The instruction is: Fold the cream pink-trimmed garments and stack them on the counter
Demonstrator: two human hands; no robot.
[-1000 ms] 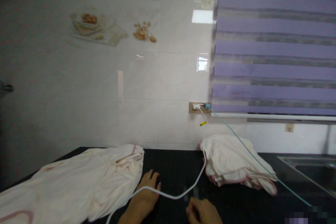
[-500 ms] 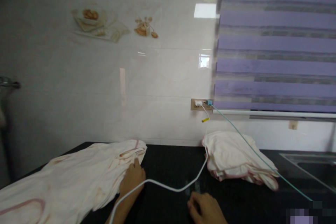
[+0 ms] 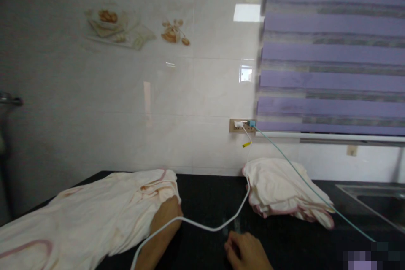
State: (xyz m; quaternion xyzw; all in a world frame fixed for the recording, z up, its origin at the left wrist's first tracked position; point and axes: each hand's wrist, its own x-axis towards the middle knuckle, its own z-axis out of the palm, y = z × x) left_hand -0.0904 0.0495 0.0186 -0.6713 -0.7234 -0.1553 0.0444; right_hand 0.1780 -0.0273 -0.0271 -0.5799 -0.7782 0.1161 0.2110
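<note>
Your left hand (image 3: 166, 219) is resting at the right edge of the spread cream cloth (image 3: 95, 215), its fingers tucked under or into the fabric where the pink-trimmed hem is bunching, so the grip is hidden and you cannot tell from here whether it is closing on the cloth or only pressing against it. That cloth is lying loosely across the left half of the black tabletop (image 3: 205, 194), reaching from the lower left corner of the view up toward the wall. Your right hand (image 3: 248, 253) is sitting low on the tabletop near the bottom edge, fingers curled loosely with the knuckles up, holding nothing that shows, well apart from the cloth. A white cable (image 3: 202, 225) is running from the wall socket (image 3: 242, 125) down the tiled wall (image 3: 158, 93), sagging across the tabletop between your two hands and passing over your left wrist toward you. A teal cable (image 3: 300, 177) is leaving the same socket and stretching diagonally to the lower right, crossing over a folded stack of cream cloths (image 3: 281, 190) that is lying against the wall, just beside the white cable's drop. A purple striped blind (image 3: 332, 50) is hanging above that stack, and the corner of a steel sink (image 3: 373, 198) is showing at the far right of the tabletop
</note>
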